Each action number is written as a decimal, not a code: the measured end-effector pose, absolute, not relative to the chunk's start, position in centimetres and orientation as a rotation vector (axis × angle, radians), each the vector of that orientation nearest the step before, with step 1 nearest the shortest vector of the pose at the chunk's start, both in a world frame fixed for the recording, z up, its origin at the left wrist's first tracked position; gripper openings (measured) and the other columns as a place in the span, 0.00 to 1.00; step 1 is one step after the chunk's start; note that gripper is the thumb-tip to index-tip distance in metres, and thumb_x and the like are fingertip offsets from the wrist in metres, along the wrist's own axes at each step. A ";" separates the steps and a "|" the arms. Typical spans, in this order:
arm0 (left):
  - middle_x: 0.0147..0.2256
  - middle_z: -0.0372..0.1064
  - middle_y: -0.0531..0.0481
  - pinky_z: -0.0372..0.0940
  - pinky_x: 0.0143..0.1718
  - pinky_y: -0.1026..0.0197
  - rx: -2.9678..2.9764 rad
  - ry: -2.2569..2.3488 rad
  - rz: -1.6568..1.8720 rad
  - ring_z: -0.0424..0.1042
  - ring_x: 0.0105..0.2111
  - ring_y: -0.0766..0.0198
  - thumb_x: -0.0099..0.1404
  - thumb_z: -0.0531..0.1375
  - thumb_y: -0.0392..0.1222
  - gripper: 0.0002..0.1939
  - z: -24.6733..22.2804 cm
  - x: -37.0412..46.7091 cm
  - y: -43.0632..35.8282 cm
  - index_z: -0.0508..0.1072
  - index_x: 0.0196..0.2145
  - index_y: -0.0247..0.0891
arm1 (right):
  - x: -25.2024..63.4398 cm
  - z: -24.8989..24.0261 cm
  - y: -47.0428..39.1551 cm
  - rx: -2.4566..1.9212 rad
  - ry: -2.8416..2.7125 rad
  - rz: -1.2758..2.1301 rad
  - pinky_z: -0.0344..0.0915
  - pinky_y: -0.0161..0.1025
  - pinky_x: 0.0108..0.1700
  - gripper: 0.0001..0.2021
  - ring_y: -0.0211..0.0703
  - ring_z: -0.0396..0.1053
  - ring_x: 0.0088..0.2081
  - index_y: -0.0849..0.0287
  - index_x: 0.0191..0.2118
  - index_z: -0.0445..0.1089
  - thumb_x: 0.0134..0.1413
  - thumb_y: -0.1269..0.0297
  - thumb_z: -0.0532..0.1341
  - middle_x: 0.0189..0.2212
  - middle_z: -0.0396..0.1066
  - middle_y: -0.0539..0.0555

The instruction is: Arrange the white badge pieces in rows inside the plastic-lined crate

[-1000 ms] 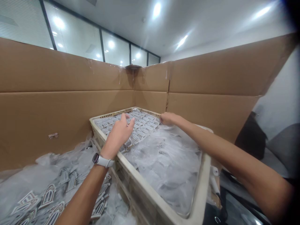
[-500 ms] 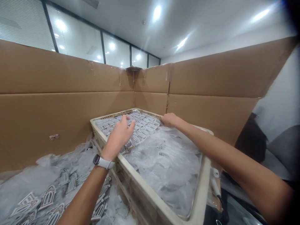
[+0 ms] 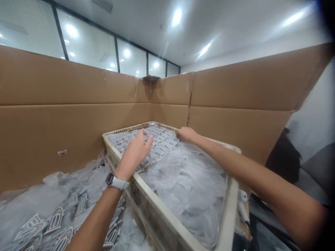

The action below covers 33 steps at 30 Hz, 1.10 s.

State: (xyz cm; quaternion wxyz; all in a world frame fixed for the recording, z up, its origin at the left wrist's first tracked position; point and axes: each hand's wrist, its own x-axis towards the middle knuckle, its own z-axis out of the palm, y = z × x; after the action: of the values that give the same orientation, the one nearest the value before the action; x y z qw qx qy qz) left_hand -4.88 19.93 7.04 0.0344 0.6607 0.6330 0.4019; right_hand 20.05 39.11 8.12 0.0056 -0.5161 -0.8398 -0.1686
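Cream plastic crate (image 3: pixel 159 209) is holding window-shaped pieces (image 3: pixel 163 141) at its far end, beside cloudy plastic film (image 3: pixel 188 177). We are hovering our loosely open left hand (image 3: pixel 136 150) over them; our right hand (image 3: pixel 186 134) is curling closed at the rim.

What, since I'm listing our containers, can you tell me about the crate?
The crate is cream-coloured, apparently plastic, with a raised rim and small holes along its far walls. It lies angled, a far corner towards the corner of the cardboard. Flat pale pieces fill its far part; cloudy film covers the nearer part. The curled right hand appears to touch its far-right rim.
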 end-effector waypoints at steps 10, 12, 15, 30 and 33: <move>0.31 0.76 0.44 0.62 0.41 0.50 2.032 1.937 1.224 0.76 0.36 0.44 0.77 0.51 0.57 0.20 7.1 -4.9 20.0 0.69 0.55 0.42 | 20.1 7.7 39.9 -1.520 -2.557 -0.351 0.64 0.32 0.44 0.13 0.45 0.78 0.45 0.59 0.46 0.82 0.62 0.74 0.62 0.45 0.82 0.59; 0.30 0.75 0.45 0.61 0.39 0.51 2.027 1.936 1.220 0.76 0.35 0.44 0.77 0.51 0.57 0.20 7.1 -4.9 20.0 0.69 0.55 0.42 | 20.1 7.8 39.8 -1.494 -2.545 -0.290 0.65 0.31 0.45 0.13 0.43 0.78 0.46 0.60 0.47 0.81 0.61 0.75 0.62 0.46 0.82 0.58; 0.27 0.73 0.47 0.61 0.38 0.51 2.021 1.932 1.218 0.75 0.34 0.45 0.77 0.51 0.57 0.20 7.1 -4.8 19.9 0.69 0.55 0.42 | 20.1 8.5 39.5 -1.467 -2.510 -0.198 0.65 0.28 0.45 0.15 0.39 0.78 0.44 0.62 0.52 0.79 0.65 0.76 0.59 0.46 0.82 0.57; 0.24 0.67 0.53 0.56 0.36 0.53 1.904 1.719 1.488 0.68 0.29 0.52 0.78 0.52 0.53 0.13 7.2 -5.0 20.1 0.68 0.50 0.44 | 19.5 12.3 35.8 -1.240 -2.497 0.030 0.70 0.33 0.49 0.13 0.44 0.78 0.49 0.59 0.51 0.81 0.67 0.67 0.61 0.51 0.81 0.58; 0.25 0.65 0.55 0.59 0.33 0.56 1.758 1.572 1.629 0.66 0.26 0.56 0.79 0.50 0.57 0.15 7.6 -5.2 20.4 0.67 0.43 0.46 | 16.6 13.4 33.2 -0.863 -2.563 0.622 0.73 0.34 0.43 0.18 0.43 0.78 0.44 0.60 0.49 0.80 0.65 0.50 0.67 0.47 0.82 0.59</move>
State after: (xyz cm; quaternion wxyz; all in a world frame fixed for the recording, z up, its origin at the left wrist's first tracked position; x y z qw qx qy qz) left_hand -5.21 20.39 7.57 0.1374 0.6075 0.5433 0.5629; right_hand 16.56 33.23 13.38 0.1823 -0.3056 -0.9082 0.2204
